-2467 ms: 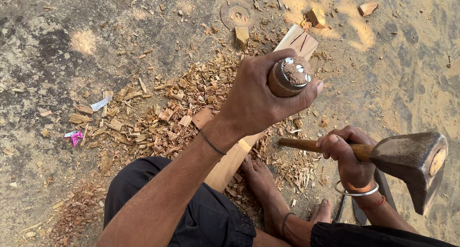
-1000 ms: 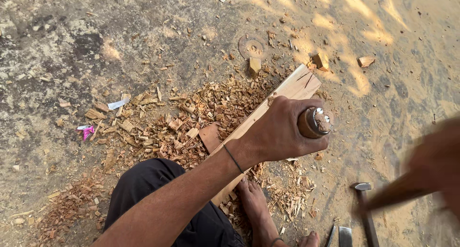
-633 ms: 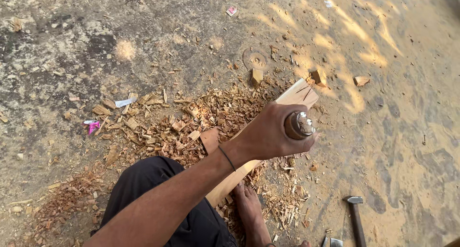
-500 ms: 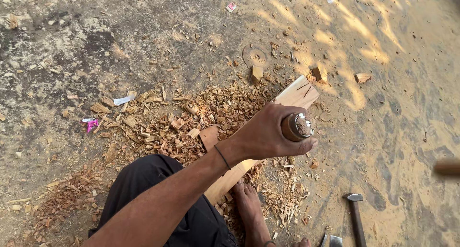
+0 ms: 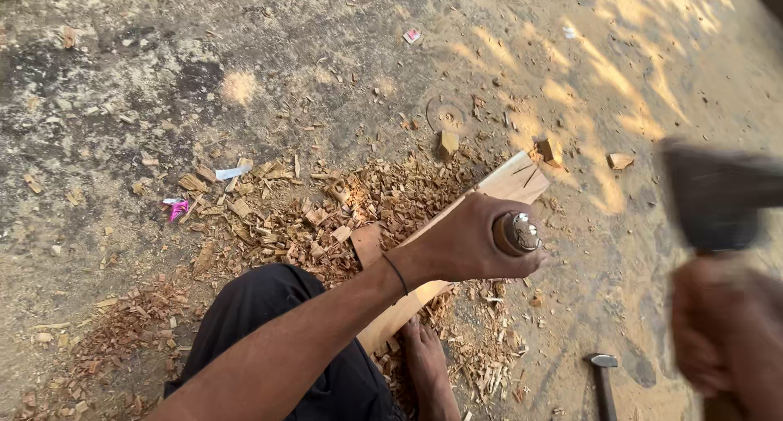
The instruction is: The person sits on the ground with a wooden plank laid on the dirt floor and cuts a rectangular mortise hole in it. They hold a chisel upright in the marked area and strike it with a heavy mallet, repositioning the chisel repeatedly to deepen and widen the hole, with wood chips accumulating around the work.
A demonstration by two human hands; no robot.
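My left hand (image 5: pixel 465 243) grips a chisel (image 5: pixel 515 232) whose metal-capped wooden handle end shows above my fist, held upright over a pale wooden plank (image 5: pixel 512 180) lying on the ground. My right hand (image 5: pixel 724 331), blurred at the right edge, holds a hammer-like tool by its handle, its dark head (image 5: pixel 711 199) raised to the right of the chisel. My bare foot (image 5: pixel 426 370) rests on the near part of the plank. The chisel's blade is hidden behind my hand.
Wood chips (image 5: pixel 285 217) and shavings cover the dirt ground around the plank. A small hammer (image 5: pixel 603 377) lies on the ground at lower right. Small wood blocks (image 5: pixel 550 150) lie beyond the plank. My knee in black trousers (image 5: pixel 269 307) is at the bottom.
My right hand with the hammer-like tool has come back into view, raised at the right edge. My left hand still holds the chisel on the plank.
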